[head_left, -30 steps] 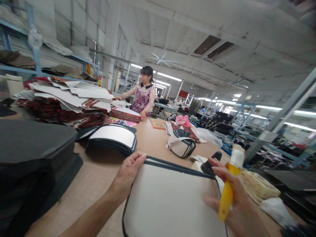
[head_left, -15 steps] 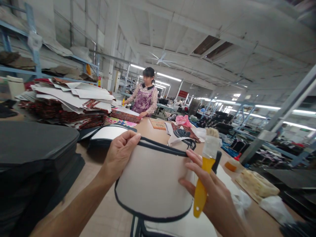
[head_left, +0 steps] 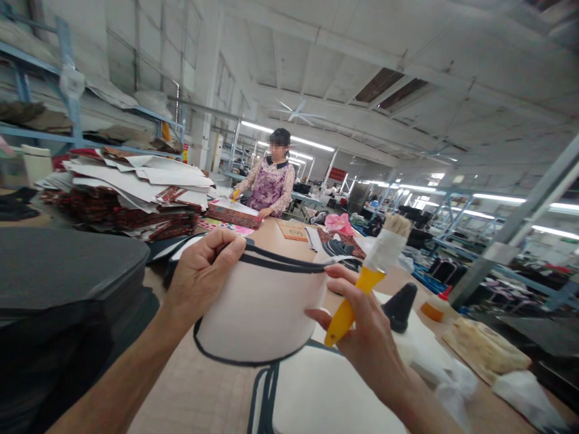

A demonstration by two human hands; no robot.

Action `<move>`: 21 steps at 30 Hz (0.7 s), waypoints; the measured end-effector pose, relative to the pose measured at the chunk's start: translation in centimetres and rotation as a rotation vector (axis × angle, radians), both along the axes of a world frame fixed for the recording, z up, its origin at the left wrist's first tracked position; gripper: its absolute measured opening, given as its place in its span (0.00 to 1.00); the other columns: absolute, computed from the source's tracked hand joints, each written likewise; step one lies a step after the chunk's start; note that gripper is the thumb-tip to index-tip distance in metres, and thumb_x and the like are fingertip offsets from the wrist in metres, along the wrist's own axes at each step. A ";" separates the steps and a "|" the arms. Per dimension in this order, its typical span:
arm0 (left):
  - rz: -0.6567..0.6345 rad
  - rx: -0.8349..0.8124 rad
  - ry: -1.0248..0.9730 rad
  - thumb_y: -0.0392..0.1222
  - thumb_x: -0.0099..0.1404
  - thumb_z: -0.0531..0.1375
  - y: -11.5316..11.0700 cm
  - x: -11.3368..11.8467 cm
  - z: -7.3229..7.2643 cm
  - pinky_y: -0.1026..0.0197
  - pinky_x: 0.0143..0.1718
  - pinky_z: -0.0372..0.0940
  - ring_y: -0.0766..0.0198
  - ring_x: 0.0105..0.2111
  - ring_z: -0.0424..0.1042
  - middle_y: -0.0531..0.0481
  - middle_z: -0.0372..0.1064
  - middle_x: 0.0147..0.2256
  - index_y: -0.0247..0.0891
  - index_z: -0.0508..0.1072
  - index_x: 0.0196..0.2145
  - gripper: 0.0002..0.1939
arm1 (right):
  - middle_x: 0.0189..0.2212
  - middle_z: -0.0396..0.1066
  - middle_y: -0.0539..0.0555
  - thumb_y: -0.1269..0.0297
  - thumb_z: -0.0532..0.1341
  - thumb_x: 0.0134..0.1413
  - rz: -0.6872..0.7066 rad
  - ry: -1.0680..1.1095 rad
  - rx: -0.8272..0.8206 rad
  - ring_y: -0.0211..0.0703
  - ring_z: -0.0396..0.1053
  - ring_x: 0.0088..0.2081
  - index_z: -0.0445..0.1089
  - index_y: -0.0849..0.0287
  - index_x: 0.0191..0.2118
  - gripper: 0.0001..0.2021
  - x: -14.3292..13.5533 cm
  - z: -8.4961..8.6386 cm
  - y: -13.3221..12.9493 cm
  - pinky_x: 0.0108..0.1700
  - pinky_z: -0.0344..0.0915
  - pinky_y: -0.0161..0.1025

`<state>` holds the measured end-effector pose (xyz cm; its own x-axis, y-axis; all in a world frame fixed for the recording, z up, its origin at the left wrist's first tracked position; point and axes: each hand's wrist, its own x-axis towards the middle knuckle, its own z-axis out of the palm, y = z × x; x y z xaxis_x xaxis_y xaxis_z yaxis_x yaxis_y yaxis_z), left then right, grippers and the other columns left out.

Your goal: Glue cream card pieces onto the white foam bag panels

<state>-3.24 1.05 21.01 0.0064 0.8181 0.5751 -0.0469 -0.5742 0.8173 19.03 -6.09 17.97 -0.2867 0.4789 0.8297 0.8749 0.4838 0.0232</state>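
Left hand: left hand [head_left: 203, 274] pinching the top corner of the curved white panel [head_left: 262, 307]
Right hand: right hand [head_left: 362, 313] gripping the yellow-handled brush [head_left: 344, 316], fingertips at the panel's other side
Panel: dark-edged, raised above the tabletop [head_left: 172, 386]
Below: more white panels [head_left: 330, 392]

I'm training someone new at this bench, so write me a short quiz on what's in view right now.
1. Multiple choice: what holds the brush?
A) the left hand
B) the right hand
C) neither hand
2. True or false: the brush's bristles point down.
3. Fill in the blank: the white panel, with the left hand at one upper corner, has a ____-coloured edging.

Key: 1. B; 2. False, they point up; 3. dark
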 end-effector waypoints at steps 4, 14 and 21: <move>0.009 -0.056 0.004 0.47 0.53 0.59 0.5 -1.0 -0.5 0.69 0.20 0.52 0.68 0.20 0.54 0.55 0.58 0.19 0.38 0.68 0.20 0.11 | 0.49 0.64 0.62 0.66 0.62 0.50 0.006 -0.062 -0.012 0.54 0.64 0.49 0.59 0.54 0.45 0.17 -0.9 -0.7 0.9 0.47 0.65 0.53; 0.061 -0.039 0.053 0.46 0.57 0.57 1.3 -2.1 -2.6 0.68 0.27 0.56 0.66 0.24 0.58 0.56 0.59 0.21 0.38 0.67 0.20 0.12 | 0.31 0.66 0.52 0.67 0.69 0.38 0.023 0.051 -0.166 0.49 0.65 0.35 0.61 0.54 0.37 0.19 -2.6 -1.1 3.7 0.36 0.67 0.47; 0.286 -0.114 -0.181 0.55 0.56 0.57 8.0 -4.9 -4.9 0.68 0.22 0.56 0.69 0.20 0.59 0.58 0.61 0.21 0.38 0.66 0.26 0.16 | 0.29 0.68 0.49 0.66 0.59 0.53 0.125 0.161 -0.269 0.37 0.68 0.27 0.62 0.53 0.38 0.07 -2.8 -1.6 3.6 0.28 0.66 0.31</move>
